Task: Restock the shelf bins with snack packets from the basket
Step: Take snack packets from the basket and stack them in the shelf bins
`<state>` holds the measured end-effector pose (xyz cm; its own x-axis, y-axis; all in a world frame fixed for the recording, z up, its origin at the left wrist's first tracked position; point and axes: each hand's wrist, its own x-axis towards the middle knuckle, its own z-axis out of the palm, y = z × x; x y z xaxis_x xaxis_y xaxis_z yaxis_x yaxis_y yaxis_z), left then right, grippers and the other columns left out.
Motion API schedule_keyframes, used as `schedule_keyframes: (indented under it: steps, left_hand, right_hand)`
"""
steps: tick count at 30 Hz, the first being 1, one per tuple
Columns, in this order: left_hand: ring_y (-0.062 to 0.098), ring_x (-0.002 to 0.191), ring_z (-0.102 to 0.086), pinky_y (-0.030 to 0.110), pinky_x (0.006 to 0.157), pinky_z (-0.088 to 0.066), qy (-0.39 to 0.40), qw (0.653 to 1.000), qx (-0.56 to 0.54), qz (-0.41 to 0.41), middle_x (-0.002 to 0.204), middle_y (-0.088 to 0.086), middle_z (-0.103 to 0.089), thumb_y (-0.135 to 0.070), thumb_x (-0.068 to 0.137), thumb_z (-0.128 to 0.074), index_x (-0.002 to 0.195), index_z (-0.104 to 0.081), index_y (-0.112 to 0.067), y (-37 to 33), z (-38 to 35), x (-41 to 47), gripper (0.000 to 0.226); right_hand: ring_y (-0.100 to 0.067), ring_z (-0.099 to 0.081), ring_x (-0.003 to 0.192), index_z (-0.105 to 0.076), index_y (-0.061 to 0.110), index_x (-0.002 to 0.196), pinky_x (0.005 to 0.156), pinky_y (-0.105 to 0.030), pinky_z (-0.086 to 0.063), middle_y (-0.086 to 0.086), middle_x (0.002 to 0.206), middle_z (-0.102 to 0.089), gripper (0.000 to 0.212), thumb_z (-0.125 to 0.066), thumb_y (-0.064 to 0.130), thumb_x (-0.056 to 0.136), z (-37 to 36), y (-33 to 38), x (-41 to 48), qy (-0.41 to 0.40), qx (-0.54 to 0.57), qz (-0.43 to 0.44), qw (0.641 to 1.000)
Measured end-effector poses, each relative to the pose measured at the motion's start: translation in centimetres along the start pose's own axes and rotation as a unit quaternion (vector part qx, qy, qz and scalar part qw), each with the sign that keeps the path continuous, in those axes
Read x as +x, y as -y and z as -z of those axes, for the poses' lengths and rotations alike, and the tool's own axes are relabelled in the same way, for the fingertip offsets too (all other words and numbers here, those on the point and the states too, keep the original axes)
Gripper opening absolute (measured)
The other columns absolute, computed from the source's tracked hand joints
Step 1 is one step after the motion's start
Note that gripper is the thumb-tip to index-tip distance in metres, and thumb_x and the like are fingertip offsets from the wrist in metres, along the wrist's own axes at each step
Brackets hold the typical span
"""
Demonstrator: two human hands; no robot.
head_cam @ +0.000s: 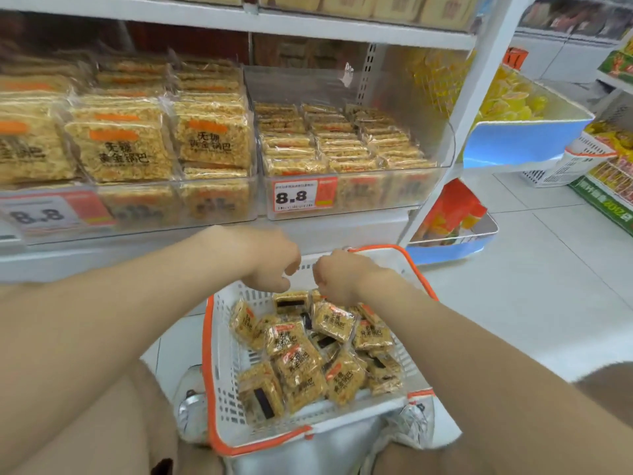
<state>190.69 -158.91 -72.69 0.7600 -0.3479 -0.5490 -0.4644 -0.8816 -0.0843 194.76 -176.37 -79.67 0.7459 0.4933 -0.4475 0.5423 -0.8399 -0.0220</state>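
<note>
White tiled floor (513, 303) — basket (219, 371) below both hands, grip unclear.

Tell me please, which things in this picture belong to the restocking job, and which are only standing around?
Part of the job:
- basket
- snack packets in it
- right clear bin, partly filled
- left clear bin, full
- left hand, right hand

Only around:
- blue-fronted bin of yellow snacks
- second white basket on the floor
</note>
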Motion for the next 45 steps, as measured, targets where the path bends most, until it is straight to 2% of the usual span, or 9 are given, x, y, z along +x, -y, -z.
schedule_keyframes:
  steps: [6, 11, 20, 25, 30, 33, 36, 40, 45]
  left_hand:
    - [0.023, 0.083, -0.052, 0.030, 0.057, -0.039, 0.033, 0.998, 0.034, 0.047, 0.113, 0.000, -0.064, -0.030, 0.106, -0.049, 0.133, -0.065, -0.016, 1.2, -0.5, 2.7, 0.034]
    - [0.027, 0.099, -0.066, 0.037, 0.065, -0.048, -0.015, 0.999, 0.041, 0.026, 0.121, 0.008, -0.063, -0.032, 0.108, -0.045, 0.134, -0.063, -0.019, 2.3, 0.2, 4.1, 0.034]
    - [0.024, 0.098, -0.060, 0.031, 0.063, -0.042, 0.038, 0.999, 0.023, 0.024, 0.132, 0.005, -0.066, -0.035, 0.107, -0.047, 0.137, -0.063, -0.020, 3.4, -1.5, 5.7, 0.037]
    - [0.025, 0.087, -0.049, 0.030, 0.056, -0.036, 0.040, 0.999, 0.018, 0.030, 0.136, 0.009, -0.065, -0.040, 0.108, -0.045, 0.137, -0.064, -0.019, 3.9, -1.3, 5.6, 0.041]
    - [0.024, 0.082, -0.052, 0.034, 0.068, -0.044, 0.039, 0.999, -0.003, 0.026, 0.115, 0.005, -0.067, -0.032, 0.108, -0.047, 0.127, -0.068, -0.017, 3.7, -1.0, 4.8, 0.033]
    - [0.022, 0.080, -0.050, 0.032, 0.070, -0.044, 0.059, 0.998, 0.002, 0.029, 0.100, -0.001, -0.060, -0.018, 0.105, -0.047, 0.122, -0.070, -0.013, 4.4, -0.9, 3.9, 0.030]
    - [0.022, 0.100, -0.062, 0.035, 0.086, -0.055, 0.082, 0.996, -0.007, 0.036, 0.120, -0.005, -0.064, -0.023, 0.098, -0.068, 0.137, -0.065, -0.018, 4.7, 0.0, 1.8, 0.039]
    - [0.023, 0.112, -0.063, 0.042, 0.098, -0.057, 0.090, 0.994, -0.046, 0.038, 0.126, -0.006, -0.062, -0.055, 0.070, -0.094, 0.141, -0.059, -0.028, 4.4, 1.1, -0.1, 0.084]
    - [0.023, 0.087, -0.068, 0.041, 0.074, -0.057, -0.021, 0.991, -0.134, 0.019, 0.096, 0.000, -0.070, -0.075, 0.071, -0.082, 0.104, -0.061, -0.017, 3.1, 1.4, -1.3, 0.070]
  right_hand:
    - [-0.035, -0.060, 0.114, -0.055, 0.012, 0.128, 0.100, -0.053, -0.052, -0.014, 0.132, -0.061, 0.028, -0.047, 0.017, 0.102, -8.7, 1.2, 4.5, 0.083, 0.039, -0.019, 0.996]
    - [-0.034, -0.022, 0.155, -0.034, 0.020, 0.158, 0.120, -0.059, -0.032, -0.008, 0.169, -0.020, 0.065, -0.055, 0.012, 0.097, -13.3, 1.3, 7.1, 0.048, 0.085, -0.025, 0.995]
    - [-0.045, 0.000, 0.157, -0.067, 0.014, 0.121, 0.127, -0.062, -0.007, -0.025, 0.168, -0.008, 0.028, -0.058, 0.017, 0.095, -16.8, 2.7, 11.0, 0.019, -0.101, 0.003, 0.995]
    - [-0.037, -0.038, 0.136, -0.069, 0.007, 0.106, 0.104, -0.051, -0.051, -0.015, 0.145, -0.028, 0.017, -0.070, 0.004, 0.089, -16.4, 3.4, 10.4, 0.024, -0.072, 0.004, 0.997]
    - [-0.033, -0.046, 0.129, -0.070, 0.014, 0.125, 0.109, -0.046, -0.046, -0.011, 0.139, -0.048, 0.034, -0.070, 0.004, 0.093, -15.3, 3.7, 9.6, -0.019, -0.066, 0.050, 0.996]
    - [-0.024, -0.065, 0.096, -0.076, 0.023, 0.112, 0.080, -0.035, -0.054, -0.002, 0.104, -0.067, 0.023, -0.061, 0.015, 0.098, -13.0, 3.8, 8.6, -0.076, 0.088, 0.019, 0.993]
    - [-0.011, -0.057, 0.050, -0.076, 0.023, 0.094, 0.047, -0.027, -0.045, 0.006, 0.073, -0.071, 0.020, -0.056, 0.024, 0.095, -9.8, 4.1, 6.8, -0.133, 0.310, -0.031, 0.941]
    - [-0.020, -0.059, 0.047, -0.074, 0.018, 0.072, 0.049, -0.037, -0.050, 0.008, 0.060, -0.068, 0.025, -0.058, 0.028, 0.089, -5.1, 5.0, 3.8, -0.211, 0.492, -0.077, 0.841]
    - [-0.023, -0.055, 0.040, -0.064, 0.001, 0.072, 0.044, -0.028, -0.038, -0.009, 0.058, -0.059, 0.041, -0.056, 0.035, 0.091, 0.2, 5.8, 0.0, -0.197, 0.652, -0.155, 0.715]
